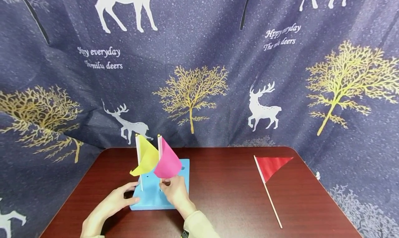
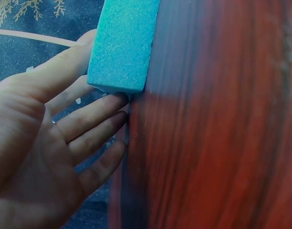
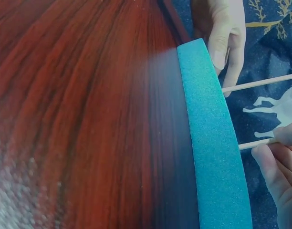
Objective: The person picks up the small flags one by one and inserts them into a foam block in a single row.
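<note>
Pinching the pink flag [image 1: 168, 161] by its stick [image 3: 255, 144], the right hand [image 1: 177, 192] holds it upright over the blue block [image 1: 152, 202], near the yellow flag [image 1: 148, 157]; the left hand [image 1: 113, 201], fingers extended, touches the block, probably to steady it. Only the head view shows the red flag [image 1: 270, 166], lying on the table [image 1: 230, 196].

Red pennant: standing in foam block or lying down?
Lying down: head view shows the red pennant and its stick flat on the tabletop, apart from the blue foam block.
</note>
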The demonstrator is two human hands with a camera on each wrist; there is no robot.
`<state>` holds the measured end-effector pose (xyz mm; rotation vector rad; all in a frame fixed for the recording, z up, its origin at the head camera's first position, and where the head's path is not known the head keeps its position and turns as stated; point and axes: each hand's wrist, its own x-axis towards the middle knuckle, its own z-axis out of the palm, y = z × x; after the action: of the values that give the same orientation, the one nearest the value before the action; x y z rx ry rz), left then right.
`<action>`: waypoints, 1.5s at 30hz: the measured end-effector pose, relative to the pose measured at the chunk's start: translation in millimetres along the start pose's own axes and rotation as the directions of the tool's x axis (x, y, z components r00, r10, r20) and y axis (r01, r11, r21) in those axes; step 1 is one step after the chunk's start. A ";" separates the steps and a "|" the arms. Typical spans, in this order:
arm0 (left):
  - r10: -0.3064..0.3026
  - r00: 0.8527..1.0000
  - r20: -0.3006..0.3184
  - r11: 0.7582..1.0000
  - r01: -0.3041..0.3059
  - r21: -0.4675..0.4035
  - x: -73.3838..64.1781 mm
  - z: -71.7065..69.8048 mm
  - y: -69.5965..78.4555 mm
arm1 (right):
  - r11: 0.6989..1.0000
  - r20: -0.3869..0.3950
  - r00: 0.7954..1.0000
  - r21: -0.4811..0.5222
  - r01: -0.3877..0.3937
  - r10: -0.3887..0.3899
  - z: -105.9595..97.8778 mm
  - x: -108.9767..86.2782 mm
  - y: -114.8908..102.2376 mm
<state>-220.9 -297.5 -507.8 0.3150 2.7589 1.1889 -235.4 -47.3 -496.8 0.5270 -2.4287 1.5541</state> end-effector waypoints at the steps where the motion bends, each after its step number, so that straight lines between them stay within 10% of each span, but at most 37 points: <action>1: -0.003 1.000 0.002 1.000 0.003 -0.002 0.1 -0.1 0.3 | 1.000 0.000 1.000 -0.003 0.002 -0.002 -0.2 -0.1 0.1; 28: -0.007 1.000 0.012 1.000 0.007 -0.016 -0.9 -0.7 4.2 | 1.000 -0.025 1.000 0.024 -0.011 0.012 -5.3 -1.9 -1.4; 45: 0.021 1.000 -0.001 1.000 -0.021 -0.023 -0.9 0.9 0.3 | 0.981 0.126 0.992 -0.188 0.046 -0.022 -67.6 -16.0 15.1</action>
<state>-219.9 -296.8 -508.2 0.3420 2.7465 1.2250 -228.0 22.7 -486.6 0.6410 -2.6098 1.2931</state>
